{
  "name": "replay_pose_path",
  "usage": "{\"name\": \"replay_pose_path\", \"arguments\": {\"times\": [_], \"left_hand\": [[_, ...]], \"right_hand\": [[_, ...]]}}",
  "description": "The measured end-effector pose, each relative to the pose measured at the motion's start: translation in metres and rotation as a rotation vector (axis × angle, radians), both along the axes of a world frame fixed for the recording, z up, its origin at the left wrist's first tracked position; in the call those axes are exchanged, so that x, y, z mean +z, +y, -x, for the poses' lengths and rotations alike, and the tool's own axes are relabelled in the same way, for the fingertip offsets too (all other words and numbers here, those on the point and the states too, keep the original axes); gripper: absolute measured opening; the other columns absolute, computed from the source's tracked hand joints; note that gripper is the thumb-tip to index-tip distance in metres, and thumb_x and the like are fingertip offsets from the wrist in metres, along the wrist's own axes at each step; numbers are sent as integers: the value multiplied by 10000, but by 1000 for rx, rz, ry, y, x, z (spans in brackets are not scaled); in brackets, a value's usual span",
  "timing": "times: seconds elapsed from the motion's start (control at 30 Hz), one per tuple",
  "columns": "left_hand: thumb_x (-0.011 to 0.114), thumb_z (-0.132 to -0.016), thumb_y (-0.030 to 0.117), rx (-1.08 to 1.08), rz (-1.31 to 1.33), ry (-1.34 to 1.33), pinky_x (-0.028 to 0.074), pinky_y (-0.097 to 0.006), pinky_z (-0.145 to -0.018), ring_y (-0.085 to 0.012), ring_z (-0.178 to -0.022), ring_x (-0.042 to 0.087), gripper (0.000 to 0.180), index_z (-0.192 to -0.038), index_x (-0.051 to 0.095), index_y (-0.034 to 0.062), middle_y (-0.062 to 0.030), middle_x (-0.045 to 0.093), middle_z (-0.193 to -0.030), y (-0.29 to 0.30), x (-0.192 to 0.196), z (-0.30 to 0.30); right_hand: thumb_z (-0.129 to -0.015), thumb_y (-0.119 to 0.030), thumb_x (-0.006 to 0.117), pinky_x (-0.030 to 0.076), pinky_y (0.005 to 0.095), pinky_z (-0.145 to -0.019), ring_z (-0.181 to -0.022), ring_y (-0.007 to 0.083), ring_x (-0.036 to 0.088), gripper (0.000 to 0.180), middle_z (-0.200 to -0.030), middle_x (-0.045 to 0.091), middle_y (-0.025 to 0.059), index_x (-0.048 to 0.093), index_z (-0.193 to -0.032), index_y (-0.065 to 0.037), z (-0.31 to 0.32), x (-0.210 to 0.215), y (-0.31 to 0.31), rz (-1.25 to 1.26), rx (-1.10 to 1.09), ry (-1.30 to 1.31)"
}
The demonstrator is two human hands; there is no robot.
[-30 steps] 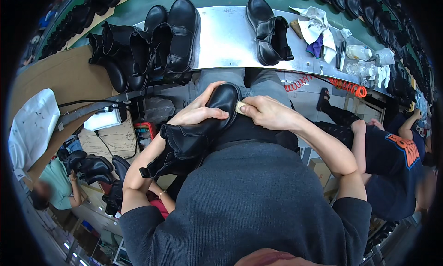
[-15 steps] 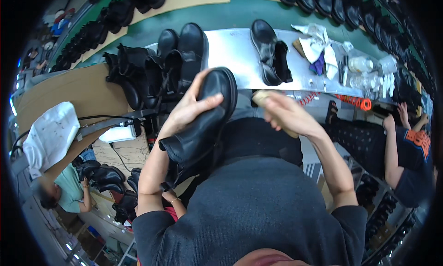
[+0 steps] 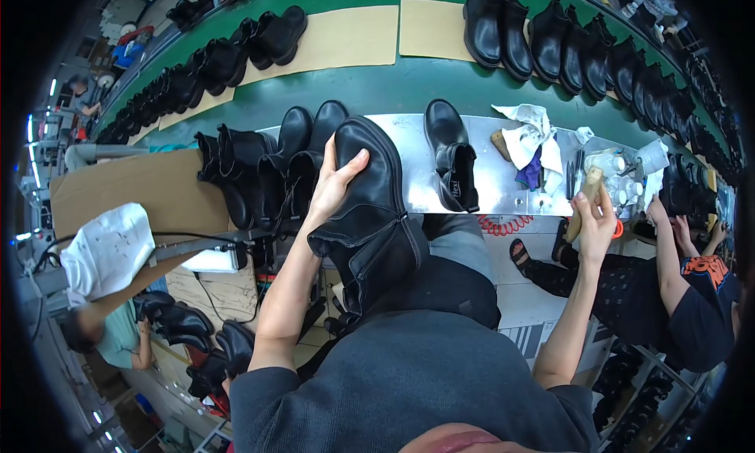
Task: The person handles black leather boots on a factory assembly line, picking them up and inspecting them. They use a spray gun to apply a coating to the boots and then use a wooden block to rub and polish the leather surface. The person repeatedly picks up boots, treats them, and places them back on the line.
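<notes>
While the left hand [image 3: 336, 182] lies with spread fingers [image 3: 351, 163] on the side of a black ankle boot [image 3: 370, 209], this boot stands tilted at the near edge of the metal table [image 3: 503, 187], its toe pointing far and its shaft toward the person's lap. At the right, the right hand [image 3: 595, 221] has its fingers closed around a wooden-handled brush [image 3: 586, 193], just near a white cloth [image 3: 528, 134] and some small bottles [image 3: 625, 187]. One more black boot [image 3: 450, 158] stands alone on the table, and a group of black boots [image 3: 263, 170] stands at the left of the held one.
</notes>
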State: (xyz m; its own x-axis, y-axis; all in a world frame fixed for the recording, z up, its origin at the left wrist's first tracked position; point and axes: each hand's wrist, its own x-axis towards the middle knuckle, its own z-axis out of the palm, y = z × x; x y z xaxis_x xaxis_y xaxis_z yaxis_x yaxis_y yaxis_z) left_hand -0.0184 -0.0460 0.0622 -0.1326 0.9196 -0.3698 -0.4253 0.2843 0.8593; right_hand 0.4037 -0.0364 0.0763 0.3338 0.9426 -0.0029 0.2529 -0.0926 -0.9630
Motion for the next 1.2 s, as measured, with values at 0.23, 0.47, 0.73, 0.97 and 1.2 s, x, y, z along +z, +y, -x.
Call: {"name": "replay_pose_path", "arguments": {"times": [0.23,0.47,0.73,0.97,1.2], "left_hand": [[620,-893,155,-55,9,73,524,-290,-746,-152,-903,597,508,-1329,363,112,-72,559,-1054,18,9,-17],[606,-903,255,-98,155,145,521,-260,-683,-132,-793,619,400,-1241,461,98,-52,597,-983,1,2,-28],[701,-831,263,-88,163,299,530,-289,-684,-170,-836,622,548,-1263,446,42,-116,590,-1019,87,13,-25],[787,-658,499,-476,304,1142,387,-408,-1021,-412,-1238,439,1165,-1478,99,38,-336,272,-1419,116,-66,-13],[743,-613,633,-770,562,859,566,-543,-699,-467,-1275,354,1363,-1431,-129,-21,-365,124,-1443,116,-23,-14]], "right_hand": [[-866,-87,639,491,234,-645,-779,109,610,447,-985,629,93,486,-1261,57,-35,-49,-6,71,-94,-90],[-792,-134,693,494,350,-746,-834,283,658,414,-982,649,208,605,-1181,-23,-43,-64,29,98,-135,-516],[-816,-214,676,486,400,-803,-945,343,616,431,-1026,611,223,583,-1180,-3,-62,-86,110,45,-44,-792],[-744,-465,730,391,417,-998,-1254,391,418,903,-1332,410,291,341,-1385,38,131,-17,47,125,628,-221],[-847,-298,619,509,282,-801,-1205,209,477,682,-1395,435,141,329,-1444,-140,126,-35,79,574,889,85]]}}
